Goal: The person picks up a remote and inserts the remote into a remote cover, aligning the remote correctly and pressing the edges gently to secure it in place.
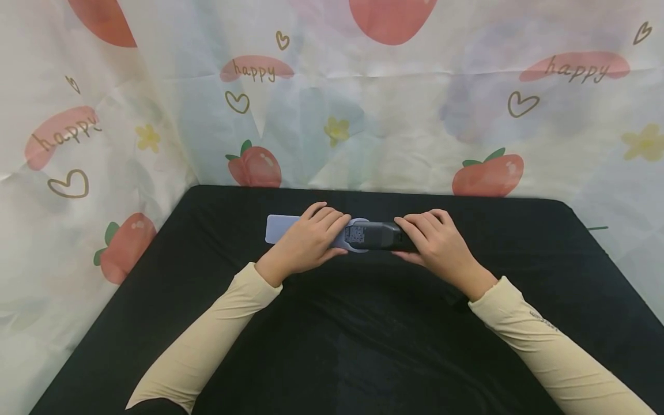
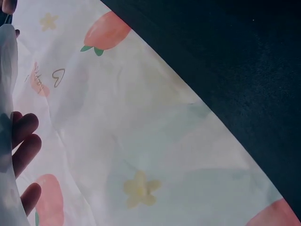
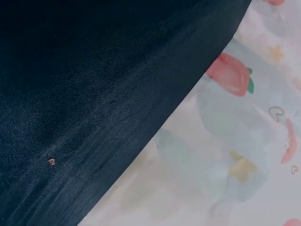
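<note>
Holding, left: the left hand (image 1: 311, 236) gripped the pale blue strip (image 1: 280, 227) across its width, fingers at the far edge and thumb at the near one.
Holding, right: the right hand (image 1: 436, 242) gripped the outer end of the black handheld device (image 1: 381, 236), its thumb on the near side.
Joined pair: strip and device lay end to end between the hands, above the far part of the black tablecloth (image 1: 337, 346); whether they touched it could not be told.
Handling: both looked stiff and probably fairly light; the smooth black casing might have been slippery, and the join perhaps the weakest spot.
Best hold: the strip's long edges and the device's outer end, clear of the printed label (image 1: 355, 234).
</note>
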`<state>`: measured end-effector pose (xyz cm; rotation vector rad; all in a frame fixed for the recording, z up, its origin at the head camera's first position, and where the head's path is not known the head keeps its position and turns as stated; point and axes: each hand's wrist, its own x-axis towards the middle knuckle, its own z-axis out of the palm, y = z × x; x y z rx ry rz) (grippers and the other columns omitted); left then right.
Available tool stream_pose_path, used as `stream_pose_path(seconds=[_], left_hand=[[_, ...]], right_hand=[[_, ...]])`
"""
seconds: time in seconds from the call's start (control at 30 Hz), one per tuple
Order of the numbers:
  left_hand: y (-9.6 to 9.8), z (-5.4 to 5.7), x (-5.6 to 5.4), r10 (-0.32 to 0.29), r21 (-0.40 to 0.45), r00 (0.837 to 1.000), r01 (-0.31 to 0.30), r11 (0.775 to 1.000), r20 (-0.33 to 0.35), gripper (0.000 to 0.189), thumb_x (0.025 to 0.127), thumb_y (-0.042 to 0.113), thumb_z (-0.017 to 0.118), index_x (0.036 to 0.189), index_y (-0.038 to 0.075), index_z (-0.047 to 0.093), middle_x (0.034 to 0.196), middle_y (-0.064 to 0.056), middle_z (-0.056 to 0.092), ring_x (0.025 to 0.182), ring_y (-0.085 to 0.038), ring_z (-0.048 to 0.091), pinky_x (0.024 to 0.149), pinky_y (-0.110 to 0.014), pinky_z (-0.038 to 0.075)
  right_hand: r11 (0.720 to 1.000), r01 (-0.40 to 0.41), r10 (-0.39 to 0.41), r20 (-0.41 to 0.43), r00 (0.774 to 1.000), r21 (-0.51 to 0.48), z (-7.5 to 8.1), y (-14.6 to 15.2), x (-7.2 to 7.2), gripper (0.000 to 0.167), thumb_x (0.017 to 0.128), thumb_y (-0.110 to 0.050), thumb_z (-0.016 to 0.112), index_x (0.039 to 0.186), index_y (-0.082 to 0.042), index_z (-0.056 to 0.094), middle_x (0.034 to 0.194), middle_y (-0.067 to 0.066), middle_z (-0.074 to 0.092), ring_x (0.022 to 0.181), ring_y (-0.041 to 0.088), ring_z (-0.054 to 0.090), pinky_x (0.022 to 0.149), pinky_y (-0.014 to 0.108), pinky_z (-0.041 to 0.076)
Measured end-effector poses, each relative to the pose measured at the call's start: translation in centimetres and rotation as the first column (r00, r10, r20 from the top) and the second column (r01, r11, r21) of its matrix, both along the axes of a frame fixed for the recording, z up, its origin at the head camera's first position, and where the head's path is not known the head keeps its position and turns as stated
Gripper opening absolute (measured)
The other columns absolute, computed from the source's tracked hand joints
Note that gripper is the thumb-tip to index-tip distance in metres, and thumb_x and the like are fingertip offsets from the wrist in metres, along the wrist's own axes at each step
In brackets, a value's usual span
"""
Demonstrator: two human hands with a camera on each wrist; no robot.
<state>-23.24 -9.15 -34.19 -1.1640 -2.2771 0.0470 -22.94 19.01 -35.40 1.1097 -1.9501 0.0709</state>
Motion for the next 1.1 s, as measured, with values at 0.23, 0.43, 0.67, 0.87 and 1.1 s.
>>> stream_pose_path(seconds=[0.23,0.43,0.67,0.87,1.1], left_hand=[[0.3,0.4,0.1,0.003,-0.025,0.999,-0.002,1.0,0.041,0.058,0.084,0.043,0.066,0.128,0.007,0.053,0.118,-0.005,0.062,0.111,-0.02,0.055,0.109,-0.039,0.033],[0.7,0.6,0.1,0.003,-0.027,0.999,-0.002,1.0,0.039,0.057,0.085,0.043,0.065,0.128,0.007,0.053,0.118,-0.005,0.062,0.111,-0.02,0.055,0.109,-0.039,0.032],[0.8,0.5,0.1,-0.009,-0.012,0.999,0.009,1.0,0.036,0.057,0.085,0.043,0.065,0.128,0.006,0.053,0.117,-0.005,0.062,0.11,-0.021,0.055,0.109,-0.039,0.032],[0.6,0.8,0.0,0.044,0.016,0.998,-0.044,0.999,-0.036,0.064,0.083,0.048,0.065,0.132,0.009,0.051,0.118,-0.005,0.061,0.111,-0.021,0.054,0.108,-0.042,0.032],[-0.1,0.8,-0.3,0.202,0.092,0.97,-0.191,0.977,-0.138,0.068,0.078,0.058,0.065,0.126,0.011,0.056,0.115,-0.008,0.059,0.111,-0.024,0.052,0.107,-0.049,0.032]], right_hand=[[1.0,0.012,-0.012,0.014,1.0,-0.001,-0.1,0.0,0.0,0.058,0.098,-0.047,0.036,0.114,0.003,0.06,0.095,0.018,0.063,0.081,0.032,0.059,0.076,0.051,0.044],[0.999,-0.011,0.012,0.027,1.0,-0.043,-0.1,-0.3,0.0,0.055,0.092,-0.045,0.053,0.114,0.005,0.06,0.095,0.019,0.062,0.08,0.033,0.059,0.075,0.051,0.044],[1.0,0.0,0.001,0.035,0.999,-0.031,0.1,-0.4,0.2,0.055,0.084,-0.041,0.067,0.115,0.004,0.06,0.096,0.019,0.062,0.082,0.033,0.059,0.076,0.051,0.044],[0.999,0.033,-0.034,-0.01,0.999,-0.035,0.5,-0.5,0.1,0.059,0.097,-0.048,0.038,0.114,0.004,0.06,0.095,0.019,0.062,0.08,0.033,0.059,0.075,0.051,0.044],[0.996,0.05,-0.053,-0.034,0.998,-0.079,1.0,-0.4,0.0,0.052,0.09,-0.042,0.059,0.112,0.005,0.06,0.094,0.02,0.063,0.079,0.035,0.06,0.075,0.052,0.043]])
